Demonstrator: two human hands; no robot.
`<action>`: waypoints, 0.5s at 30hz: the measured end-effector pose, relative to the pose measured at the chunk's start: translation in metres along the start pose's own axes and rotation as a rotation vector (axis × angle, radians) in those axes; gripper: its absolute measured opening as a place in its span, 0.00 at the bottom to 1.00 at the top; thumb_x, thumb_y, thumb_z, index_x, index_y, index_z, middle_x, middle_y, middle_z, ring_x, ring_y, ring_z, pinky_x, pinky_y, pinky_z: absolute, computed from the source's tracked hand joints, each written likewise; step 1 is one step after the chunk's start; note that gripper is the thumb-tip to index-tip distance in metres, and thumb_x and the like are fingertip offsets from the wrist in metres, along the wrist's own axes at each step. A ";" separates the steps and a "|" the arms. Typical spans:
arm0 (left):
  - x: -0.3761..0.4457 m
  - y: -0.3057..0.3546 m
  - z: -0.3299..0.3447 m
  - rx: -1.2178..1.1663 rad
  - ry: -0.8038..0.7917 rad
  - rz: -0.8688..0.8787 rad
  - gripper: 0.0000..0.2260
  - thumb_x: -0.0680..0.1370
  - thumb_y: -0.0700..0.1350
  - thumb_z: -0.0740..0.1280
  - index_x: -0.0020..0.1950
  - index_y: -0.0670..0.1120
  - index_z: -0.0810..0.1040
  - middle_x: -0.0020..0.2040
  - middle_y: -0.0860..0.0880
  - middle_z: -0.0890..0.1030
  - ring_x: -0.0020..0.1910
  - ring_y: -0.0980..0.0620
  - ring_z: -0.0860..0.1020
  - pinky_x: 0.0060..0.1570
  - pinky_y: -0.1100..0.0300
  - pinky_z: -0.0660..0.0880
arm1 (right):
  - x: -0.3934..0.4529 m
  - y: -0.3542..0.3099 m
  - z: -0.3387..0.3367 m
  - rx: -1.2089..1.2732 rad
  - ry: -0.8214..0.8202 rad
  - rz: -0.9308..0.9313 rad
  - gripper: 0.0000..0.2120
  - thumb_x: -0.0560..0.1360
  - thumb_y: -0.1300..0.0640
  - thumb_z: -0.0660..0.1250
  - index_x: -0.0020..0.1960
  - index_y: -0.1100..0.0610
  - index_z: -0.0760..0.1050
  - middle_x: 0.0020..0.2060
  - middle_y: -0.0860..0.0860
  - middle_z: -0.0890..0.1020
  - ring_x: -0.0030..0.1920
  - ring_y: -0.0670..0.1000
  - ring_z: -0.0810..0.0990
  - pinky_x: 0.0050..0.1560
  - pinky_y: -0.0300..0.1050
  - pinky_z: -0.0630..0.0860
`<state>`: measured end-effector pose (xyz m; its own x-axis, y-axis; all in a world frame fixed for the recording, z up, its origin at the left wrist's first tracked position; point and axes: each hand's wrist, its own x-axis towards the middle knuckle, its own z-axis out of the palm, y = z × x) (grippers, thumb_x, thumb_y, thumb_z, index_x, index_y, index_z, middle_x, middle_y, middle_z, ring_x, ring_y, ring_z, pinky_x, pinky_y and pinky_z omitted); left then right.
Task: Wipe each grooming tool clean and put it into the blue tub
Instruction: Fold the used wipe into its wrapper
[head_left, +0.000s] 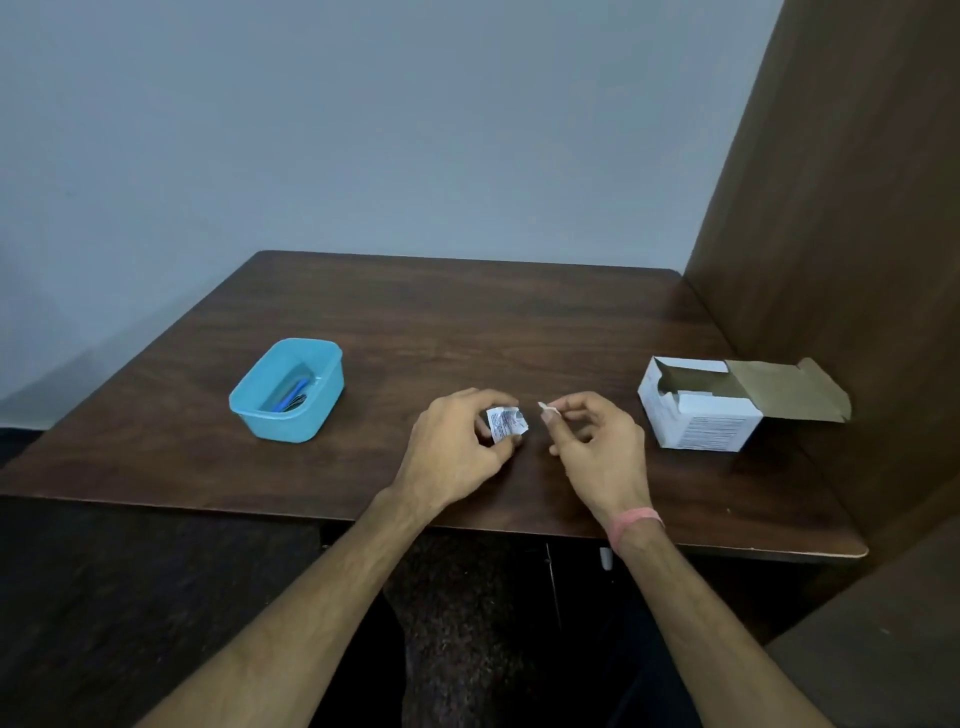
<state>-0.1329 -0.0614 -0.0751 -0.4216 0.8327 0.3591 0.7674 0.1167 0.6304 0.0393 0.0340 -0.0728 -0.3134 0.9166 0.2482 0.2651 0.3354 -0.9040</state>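
Near the table's (363, 312) front edge, the left hand (457, 447) pinches a light, crinkly wipe packet (506, 423); the right hand (597, 441) pinches what looks like its torn strip (546, 408). The blue tub (285, 389) sits left, tools inside.

So the tub (287, 389) sits on the table (467, 322) off to the left, with a couple of tools (292, 399) inside it. The open box (698, 410) is over on the right, next to the side panel (831, 234). Both hands are in between, near the front edge: left hand (457, 441) holding a packet (506, 423), right hand (597, 441) just beside it.
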 end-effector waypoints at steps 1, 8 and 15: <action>-0.004 -0.002 -0.002 -0.010 0.010 0.011 0.16 0.75 0.53 0.82 0.62 0.62 0.87 0.53 0.65 0.86 0.45 0.62 0.85 0.52 0.54 0.84 | -0.001 -0.004 0.008 0.017 -0.004 0.009 0.05 0.79 0.53 0.79 0.46 0.45 0.85 0.41 0.40 0.88 0.36 0.48 0.88 0.48 0.59 0.87; -0.004 -0.004 -0.003 -0.081 0.072 -0.013 0.14 0.75 0.52 0.80 0.59 0.62 0.87 0.50 0.65 0.88 0.46 0.64 0.86 0.53 0.56 0.85 | -0.004 -0.004 0.024 -0.015 -0.018 -0.015 0.05 0.77 0.54 0.80 0.45 0.46 0.87 0.37 0.41 0.88 0.36 0.45 0.87 0.49 0.51 0.87; 0.002 -0.020 0.000 -0.398 -0.004 -0.119 0.18 0.76 0.42 0.85 0.62 0.56 0.88 0.50 0.58 0.91 0.38 0.56 0.87 0.37 0.60 0.83 | -0.007 -0.005 0.021 -0.024 -0.059 -0.045 0.04 0.79 0.55 0.79 0.49 0.47 0.90 0.38 0.39 0.88 0.38 0.45 0.88 0.47 0.42 0.84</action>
<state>-0.1495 -0.0619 -0.0873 -0.4933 0.8283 0.2657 0.4667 -0.0057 0.8844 0.0212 0.0214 -0.0771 -0.3782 0.8865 0.2664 0.2714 0.3814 -0.8837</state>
